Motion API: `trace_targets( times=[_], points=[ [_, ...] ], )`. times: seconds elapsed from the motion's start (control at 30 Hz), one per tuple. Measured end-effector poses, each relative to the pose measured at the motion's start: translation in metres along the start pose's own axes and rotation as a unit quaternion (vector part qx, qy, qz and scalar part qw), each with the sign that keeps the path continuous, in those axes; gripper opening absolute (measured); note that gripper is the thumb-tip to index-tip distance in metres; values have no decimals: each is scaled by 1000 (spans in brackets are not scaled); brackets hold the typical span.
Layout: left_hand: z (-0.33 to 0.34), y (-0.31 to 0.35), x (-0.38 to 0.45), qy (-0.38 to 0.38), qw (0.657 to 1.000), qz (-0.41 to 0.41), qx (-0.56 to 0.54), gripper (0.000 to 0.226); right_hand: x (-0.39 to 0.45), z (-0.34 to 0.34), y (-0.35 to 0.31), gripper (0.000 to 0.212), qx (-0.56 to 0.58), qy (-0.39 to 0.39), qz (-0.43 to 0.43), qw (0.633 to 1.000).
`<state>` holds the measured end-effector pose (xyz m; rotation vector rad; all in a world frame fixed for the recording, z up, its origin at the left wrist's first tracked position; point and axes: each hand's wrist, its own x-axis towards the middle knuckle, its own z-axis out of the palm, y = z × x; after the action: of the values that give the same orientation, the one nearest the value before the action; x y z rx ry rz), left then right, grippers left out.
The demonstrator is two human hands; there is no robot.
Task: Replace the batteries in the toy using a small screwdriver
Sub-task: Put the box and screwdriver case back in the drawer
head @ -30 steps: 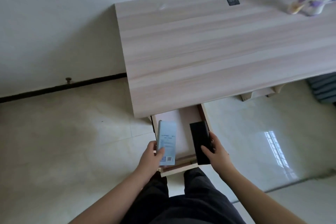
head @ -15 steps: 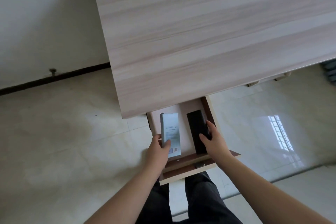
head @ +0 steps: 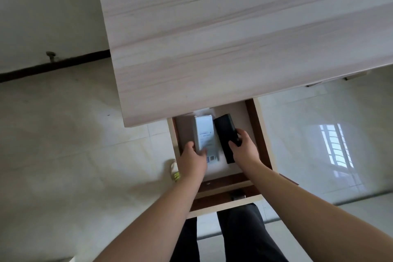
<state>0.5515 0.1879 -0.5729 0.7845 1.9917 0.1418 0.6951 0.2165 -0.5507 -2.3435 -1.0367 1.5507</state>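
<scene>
Head view, looking down: a light wood desk (head: 234,38) fills the upper frame, with an open drawer (head: 258,134) pulled out from under its near edge. Both hands are inside the drawer. The left hand (head: 192,159) grips a pale blue-white box (head: 205,134) at its near end, thumb on the left edge and fingers curled over the front face; a barcode patch shows just beside the fingers. The box lies lengthwise, far end close to the desk edge. The right hand (head: 244,150) grips a black box (head: 226,134), fingers wrapped over its right side around mid-length, thumb on the top face. The black box sits just right of the pale one, roughly parallel, nearly touching. What either box contains cannot be told; print on the pale box is too small to read. The toy and any screwdriver are not visible in this view.

Bare forearms run in from the bottom. Dark trousers (head: 244,236) show below the drawer front. Pale glossy tile floor (head: 63,155) surrounds, with a window reflection at right. A small yellowish item (head: 174,171) lies on the floor left of the drawer, unclear what.
</scene>
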Motion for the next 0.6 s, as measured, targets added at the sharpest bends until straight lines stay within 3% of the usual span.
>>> trace_targets(
  times=[0.17,0.6],
  points=[
    [12,-5,7,15,999,-29,8,44,8,5,8,44,14,14,-4,1000],
    [23,-2,20,54,998,14,28,38,17,8,15,44,-12,67,-10,998]
  ],
)
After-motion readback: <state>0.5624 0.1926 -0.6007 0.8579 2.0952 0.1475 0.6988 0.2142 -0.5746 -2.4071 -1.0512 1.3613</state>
